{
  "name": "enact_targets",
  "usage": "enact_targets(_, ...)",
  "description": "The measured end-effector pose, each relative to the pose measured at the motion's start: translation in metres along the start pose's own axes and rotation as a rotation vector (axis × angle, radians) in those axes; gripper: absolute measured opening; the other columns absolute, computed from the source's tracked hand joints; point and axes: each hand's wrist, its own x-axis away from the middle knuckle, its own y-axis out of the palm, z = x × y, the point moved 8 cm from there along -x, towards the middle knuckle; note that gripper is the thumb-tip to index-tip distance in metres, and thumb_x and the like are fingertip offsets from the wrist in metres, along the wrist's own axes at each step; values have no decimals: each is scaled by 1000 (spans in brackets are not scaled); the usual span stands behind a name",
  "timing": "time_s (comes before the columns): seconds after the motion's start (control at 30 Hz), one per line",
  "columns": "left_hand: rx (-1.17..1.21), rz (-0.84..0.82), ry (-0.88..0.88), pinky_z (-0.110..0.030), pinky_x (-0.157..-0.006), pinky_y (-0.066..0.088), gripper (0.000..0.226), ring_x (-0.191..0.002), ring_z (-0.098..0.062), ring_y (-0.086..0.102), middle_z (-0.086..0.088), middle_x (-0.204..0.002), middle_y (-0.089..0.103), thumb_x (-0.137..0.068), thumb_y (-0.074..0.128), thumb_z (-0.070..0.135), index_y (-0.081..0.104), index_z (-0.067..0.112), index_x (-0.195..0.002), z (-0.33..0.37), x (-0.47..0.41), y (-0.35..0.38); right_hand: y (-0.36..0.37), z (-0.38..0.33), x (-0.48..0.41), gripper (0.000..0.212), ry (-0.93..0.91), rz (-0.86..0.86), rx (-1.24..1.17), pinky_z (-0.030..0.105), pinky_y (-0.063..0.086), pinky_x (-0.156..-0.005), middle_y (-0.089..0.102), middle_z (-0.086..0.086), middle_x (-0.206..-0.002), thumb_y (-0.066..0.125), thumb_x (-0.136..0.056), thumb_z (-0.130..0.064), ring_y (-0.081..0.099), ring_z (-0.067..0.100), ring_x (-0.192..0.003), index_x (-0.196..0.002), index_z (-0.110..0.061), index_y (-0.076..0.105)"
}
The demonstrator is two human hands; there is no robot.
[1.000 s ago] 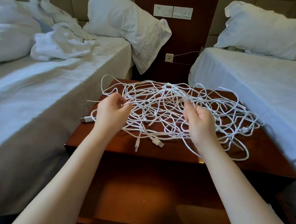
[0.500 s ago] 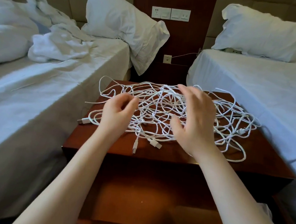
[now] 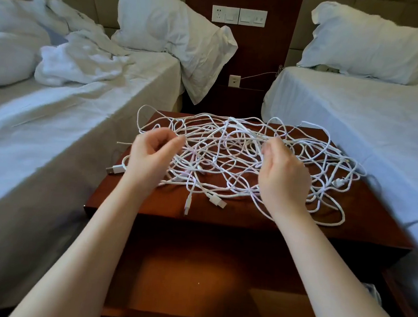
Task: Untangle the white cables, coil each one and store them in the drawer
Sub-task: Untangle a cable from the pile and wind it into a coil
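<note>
While white beds flank it, tangled cables cover the wooden nightstand

White beds, wooden nightstand, wall sockets

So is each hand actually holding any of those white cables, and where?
The right hand seems to pinch a few strands of the white cables mid-tangle. The left hand curls at the tangle's left edge, too blurred to tell a grip.

Right hand pinches tangled white cables on the nightstand, left hand curled alongside.
</note>
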Motion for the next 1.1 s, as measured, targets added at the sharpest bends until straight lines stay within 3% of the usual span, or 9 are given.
enact_targets(0.1,24,113,-31,-18,-46,27,32,-45,-2,31,13,-43,38,-86,59,26,56,27,-54,-7,-4,-14,5,18,1,26,44,-44,31,22,28,-47,66,7,-77,39,-97,-16,56,26,-61,-95,-7,63)
enact_targets(0.17,-18,94,-33,-21,-47,27,35,-46,-4,31,12,-45,39,-91,59,21,56,24,-56,-9,-3,-8,5,8,0,30,-11,-44,72,35,46,-65,66,11,-101,43,-94,-16,61,30,-88,-117,-6,61)
enact_targets(0.27,-92,-30,-39,-16,-45,26,30,-42,-2,31,12,-44,38,-94,57,18,57,9,-65,-8,2,13,-6,-28,3,49,-195,25,24,42,39,-98,56,14,-128,52,-93,-17,49,29,-117,-139,-4,44)
enact_targets(0.37,-42,-112,-25,-13,-44,27,31,-42,-2,32,12,-43,39,-94,56,17,55,10,-64,-1,8,28,-4,-56,10,44,-373,-5,-39,49,33,-108,54,14,-135,48,-96,-18,46,30,-129,-139,-6,48)
enact_targets(0.5,40,-200,16,-17,-47,28,30,-47,-5,33,9,-49,39,-87,54,26,53,9,-61,7,13,40,13,-67,21,28,-461,-105,-92,44,40,-99,68,4,-94,43,-98,-21,60,24,-95,-100,-9,68)
enact_targets(0.57,45,-202,11,-17,-47,28,34,-47,-7,33,4,-52,39,-86,54,27,51,4,-61,7,13,38,11,-64,21,23,-437,-98,-126,28,41,-60,55,-3,-66,45,-96,-17,50,18,-59,-83,-9,62)
enact_targets(0.63,28,-210,2,-15,-47,29,36,-46,-6,32,2,-52,38,-89,55,27,50,6,-60,5,12,36,3,-51,12,22,-306,-24,-93,19,17,-43,39,-9,-55,45,-95,-15,32,11,-44,-79,-10,60)
enact_targets(0.9,-122,-232,-76,-15,-49,30,37,-48,-4,34,7,-54,39,-97,53,24,49,13,-62,-8,9,30,-13,14,0,33,131,101,-73,20,15,-46,50,-2,-54,35,-101,-24,36,13,-43,-89,-6,61)
enact_targets(1.1,102,-456,-302,-19,-45,25,45,-48,-10,25,6,-53,31,-102,39,29,40,19,-58,-20,18,52,-9,10,0,33,72,73,-50,18,19,-42,49,-2,-51,37,-101,-23,40,16,-41,-85,-7,62)
